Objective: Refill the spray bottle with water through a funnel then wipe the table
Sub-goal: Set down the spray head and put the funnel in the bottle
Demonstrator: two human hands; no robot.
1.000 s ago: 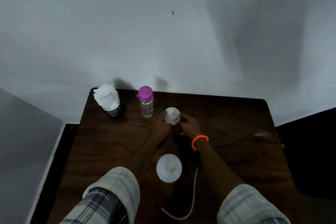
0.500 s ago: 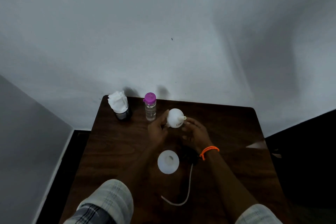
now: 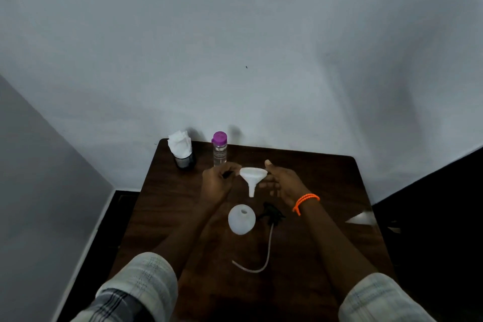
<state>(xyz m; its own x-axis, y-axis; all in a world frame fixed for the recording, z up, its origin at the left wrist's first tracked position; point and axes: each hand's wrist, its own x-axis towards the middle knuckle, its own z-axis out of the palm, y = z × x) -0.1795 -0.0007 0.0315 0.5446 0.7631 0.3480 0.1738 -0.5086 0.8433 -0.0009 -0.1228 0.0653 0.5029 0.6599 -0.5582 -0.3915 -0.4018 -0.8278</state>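
My right hand (image 3: 283,183), with an orange band at the wrist, grips the white funnel (image 3: 253,176) by its right rim. The funnel is upright in the air, spout pointing down. The curled fingers of my left hand (image 3: 218,183) meet the funnel's left rim. Below the hands the white spray bottle (image 3: 241,219) stands on the dark wooden table (image 3: 326,217) with its neck open. Its black spray head (image 3: 271,213) lies just to the right, and its white dip tube (image 3: 262,264) curls toward me. A clear water bottle with a purple cap (image 3: 219,150) stands behind my left hand.
A black holder stuffed with white tissues (image 3: 183,150) stands at the table's far left corner, beside the water bottle. The table sits against a white wall, with a dark floor gap along its left and right sides.
The funnel has been lifted off the table and turned from spout-up to spout-down between both hands. The camera has tilted up, so the table looks farther away.
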